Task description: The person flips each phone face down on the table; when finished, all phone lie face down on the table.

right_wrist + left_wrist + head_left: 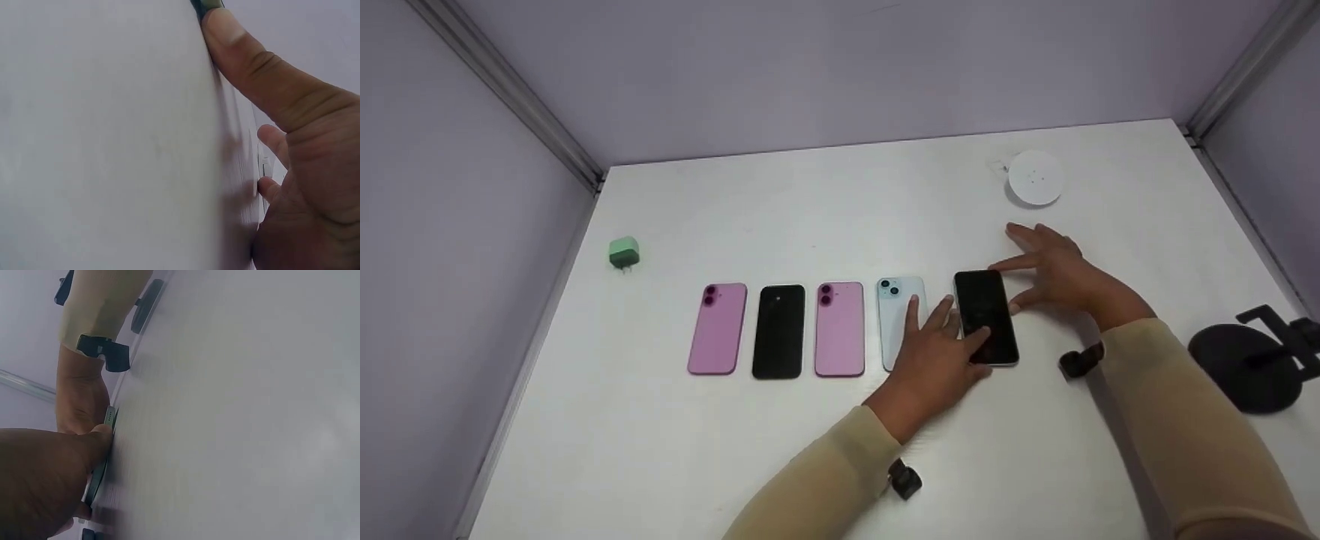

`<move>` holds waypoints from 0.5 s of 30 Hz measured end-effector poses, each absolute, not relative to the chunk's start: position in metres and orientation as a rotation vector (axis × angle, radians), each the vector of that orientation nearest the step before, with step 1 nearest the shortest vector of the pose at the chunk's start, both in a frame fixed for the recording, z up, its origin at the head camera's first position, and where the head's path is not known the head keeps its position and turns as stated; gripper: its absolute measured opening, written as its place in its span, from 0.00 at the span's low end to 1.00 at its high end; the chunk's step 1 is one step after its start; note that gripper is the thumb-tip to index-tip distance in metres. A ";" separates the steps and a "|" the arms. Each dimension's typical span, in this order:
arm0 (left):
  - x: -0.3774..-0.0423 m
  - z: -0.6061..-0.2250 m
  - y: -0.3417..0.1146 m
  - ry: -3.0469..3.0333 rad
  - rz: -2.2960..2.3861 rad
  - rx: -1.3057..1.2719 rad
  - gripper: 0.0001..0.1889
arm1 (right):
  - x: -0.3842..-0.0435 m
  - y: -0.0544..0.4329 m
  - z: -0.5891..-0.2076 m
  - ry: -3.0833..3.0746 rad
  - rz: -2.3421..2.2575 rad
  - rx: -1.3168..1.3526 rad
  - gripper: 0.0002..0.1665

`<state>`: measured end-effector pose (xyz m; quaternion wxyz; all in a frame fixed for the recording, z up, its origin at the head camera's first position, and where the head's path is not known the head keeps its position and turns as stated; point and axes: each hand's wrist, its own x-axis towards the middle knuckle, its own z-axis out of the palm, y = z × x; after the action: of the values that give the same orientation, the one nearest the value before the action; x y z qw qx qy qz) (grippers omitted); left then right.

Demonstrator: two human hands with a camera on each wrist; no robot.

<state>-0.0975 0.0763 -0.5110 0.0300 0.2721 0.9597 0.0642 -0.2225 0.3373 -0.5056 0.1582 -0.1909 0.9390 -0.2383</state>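
A phone with a black screen facing up (997, 334) lies at the right end of a row of phones. My left hand (934, 367) reaches over its lower left part, with one finger on the screen. In the left wrist view the left thumb (100, 439) touches the phone's edge. My right hand (1061, 277) is at the upper right corner, thumb at the side edge and a finger at the top; its other fingers are spread. The right thumb (242, 48) looks straight in the right wrist view. Under the left fingers, a light blue phone (892, 322) is partly hidden.
Further left lie a pink phone (840, 330), a black phone (778, 334) and another pink phone (718, 330). A green charger block (624, 252) sits at the far left. A white disc (1035, 178) stands behind, and a black round-based stand (1237, 375) at right.
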 end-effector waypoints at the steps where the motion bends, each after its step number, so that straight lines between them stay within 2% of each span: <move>1: -0.098 -0.511 0.076 2.956 0.197 0.843 0.30 | -0.222 0.337 -0.506 2.684 -0.686 -0.543 0.41; 15: -0.099 -0.511 0.067 2.939 0.196 0.911 0.32 | -0.220 0.339 -0.496 2.629 -0.768 -0.611 0.42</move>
<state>-0.0991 0.0675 -0.5109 0.0294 0.2953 0.9528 0.0637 -0.2204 0.3394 -0.4957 0.1667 -0.2148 0.9237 -0.2698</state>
